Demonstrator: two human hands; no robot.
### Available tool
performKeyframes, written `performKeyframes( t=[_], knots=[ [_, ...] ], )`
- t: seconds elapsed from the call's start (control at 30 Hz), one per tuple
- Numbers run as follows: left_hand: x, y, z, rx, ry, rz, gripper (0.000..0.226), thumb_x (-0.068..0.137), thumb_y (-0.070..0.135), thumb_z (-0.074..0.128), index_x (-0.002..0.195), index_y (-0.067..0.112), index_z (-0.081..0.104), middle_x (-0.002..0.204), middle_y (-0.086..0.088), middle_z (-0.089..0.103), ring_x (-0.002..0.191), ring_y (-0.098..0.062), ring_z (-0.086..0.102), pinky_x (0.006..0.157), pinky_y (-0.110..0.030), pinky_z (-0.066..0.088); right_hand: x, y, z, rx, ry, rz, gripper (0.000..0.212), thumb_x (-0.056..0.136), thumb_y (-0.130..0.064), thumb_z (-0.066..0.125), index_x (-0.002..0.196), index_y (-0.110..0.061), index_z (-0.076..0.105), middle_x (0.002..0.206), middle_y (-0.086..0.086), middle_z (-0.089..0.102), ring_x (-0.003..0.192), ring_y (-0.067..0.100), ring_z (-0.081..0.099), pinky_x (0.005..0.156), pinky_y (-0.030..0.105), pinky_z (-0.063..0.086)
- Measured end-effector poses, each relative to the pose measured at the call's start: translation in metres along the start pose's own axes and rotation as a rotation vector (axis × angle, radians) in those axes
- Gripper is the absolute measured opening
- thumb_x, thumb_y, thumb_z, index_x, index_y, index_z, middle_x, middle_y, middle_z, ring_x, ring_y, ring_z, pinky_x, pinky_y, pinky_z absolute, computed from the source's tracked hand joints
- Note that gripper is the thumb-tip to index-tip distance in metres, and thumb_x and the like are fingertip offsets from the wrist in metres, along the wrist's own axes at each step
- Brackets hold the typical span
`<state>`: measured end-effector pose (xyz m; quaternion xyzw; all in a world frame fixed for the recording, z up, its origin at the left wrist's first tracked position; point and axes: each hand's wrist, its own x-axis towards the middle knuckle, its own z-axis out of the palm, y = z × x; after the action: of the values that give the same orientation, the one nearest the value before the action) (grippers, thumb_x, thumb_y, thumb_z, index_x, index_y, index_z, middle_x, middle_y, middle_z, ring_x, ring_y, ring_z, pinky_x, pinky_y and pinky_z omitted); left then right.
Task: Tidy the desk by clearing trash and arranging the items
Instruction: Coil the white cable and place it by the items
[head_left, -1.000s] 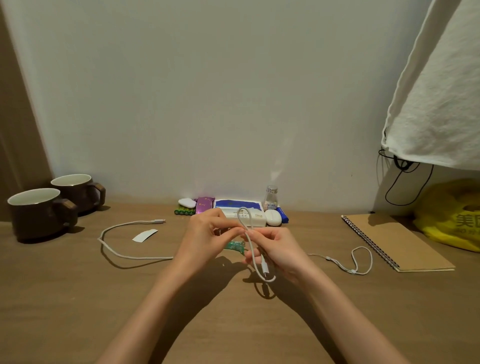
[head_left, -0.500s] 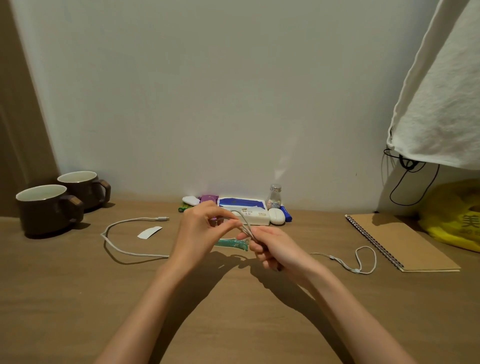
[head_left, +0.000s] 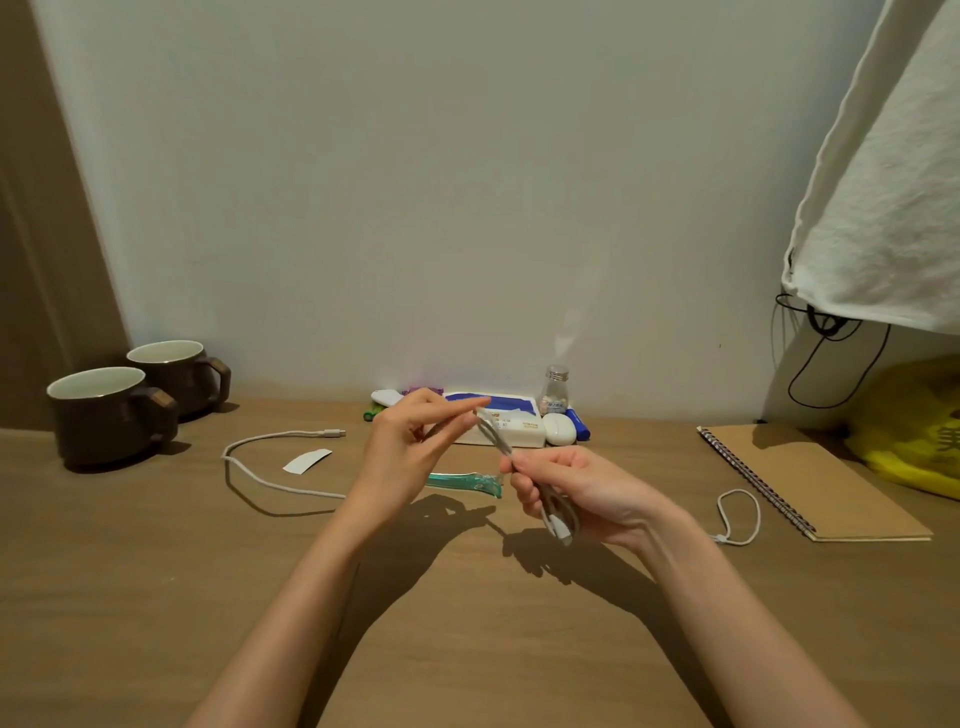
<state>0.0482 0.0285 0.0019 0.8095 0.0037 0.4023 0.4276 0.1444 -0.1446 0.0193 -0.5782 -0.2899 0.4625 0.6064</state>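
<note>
Above the middle of the counter (head_left: 156, 571), folded white cable (head_left: 496, 439) clamped in the right grip (head_left: 576, 493), fingers curled round it, plug hanging below. Upper loop pinched between thumb and forefinger of the left grip (head_left: 415, 447). Beneath, flat on the counter, a green wrapper (head_left: 467, 480); toward the left edge, a second cable (head_left: 260, 470) and paper slip (head_left: 306, 460).

Wooden counter (head_left: 156, 597), set against the wall. Left rear: brown mug (head_left: 104, 415), second mug (head_left: 171, 371) just behind it, handles to the right. Left centre: white cable (head_left: 291, 434) in an open curve, plug end free, with a paper slip (head_left: 306, 461) inside the curve. Centre: teal wrapper (head_left: 467, 480). Rear centre, by the wall: tissue pack (head_left: 519, 423), bottle (head_left: 555, 389), white case (head_left: 560, 430). Right: closed spiral notebook (head_left: 815, 483), with a cord (head_left: 737, 490) looped just beside it. Right rear: yellow bag (head_left: 914, 431).
</note>
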Motion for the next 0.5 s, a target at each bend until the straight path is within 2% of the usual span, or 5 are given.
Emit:
performKeyframes(
  t=[0.13,0.23,0.33,0.4,0.5],
  knots=[
    [0.002,0.0,0.0,-0.054,0.154,-0.09,0.024,0.092,0.019,0.055,0.112,0.021,0.067,0.089,-0.01,0.061,0.064,-0.001,0.05,0.054,-0.008,0.039,0.002,-0.005,0.001,0.281,0.058,-0.149,0.018,0.081,-0.018,0.061,0.077,-0.008,0.075,0.063,0.001,0.062,0.052,0.006,0.057,0.052,0.015,0.052],
    [-0.001,-0.004,-0.002,0.023,0.249,-0.139,0.019,0.093,0.022,0.055,0.105,0.027,0.069,0.096,0.002,0.065,0.074,-0.004,0.056,0.058,-0.01,0.044,0.004,-0.006,-0.001,0.513,0.135,-0.253,0.019,0.08,-0.018,0.06,0.081,-0.004,0.072,0.064,0.004,0.061,0.051,0.008,0.058,0.054,0.017,0.055],
    [-0.005,-0.002,0.003,0.146,0.274,-0.105,0.015,0.091,0.021,0.059,0.101,0.026,0.069,0.087,0.015,0.064,0.082,0.002,0.059,0.064,-0.019,0.051,0.005,-0.005,0.0,0.629,0.164,-0.311,0.019,0.081,-0.018,0.06,0.086,-0.002,0.069,0.069,0.006,0.062,0.055,0.01,0.061,0.058,0.02,0.057],
    [-0.006,0.002,0.009,0.142,0.27,-0.093,0.015,0.089,0.022,0.061,0.101,0.023,0.07,0.086,0.017,0.063,0.083,0.0,0.061,0.065,-0.023,0.054,0.009,0.0,0.004,0.541,0.248,-0.35,0.02,0.08,-0.019,0.062,0.088,-0.002,0.069,0.069,0.006,0.065,0.056,0.01,0.062,0.058,0.02,0.057],
    [-0.008,0.006,0.016,0.115,0.248,-0.088,0.014,0.087,0.022,0.063,0.099,0.021,0.071,0.083,0.013,0.067,0.079,-0.008,0.064,0.065,-0.029,0.056,0.012,0.008,0.011,0.182,0.456,-0.438,0.019,0.088,-0.02,0.06,0.092,-0.005,0.072,0.073,0.005,0.07,0.063,0.009,0.065,0.065,0.02,0.057]
  ],
)
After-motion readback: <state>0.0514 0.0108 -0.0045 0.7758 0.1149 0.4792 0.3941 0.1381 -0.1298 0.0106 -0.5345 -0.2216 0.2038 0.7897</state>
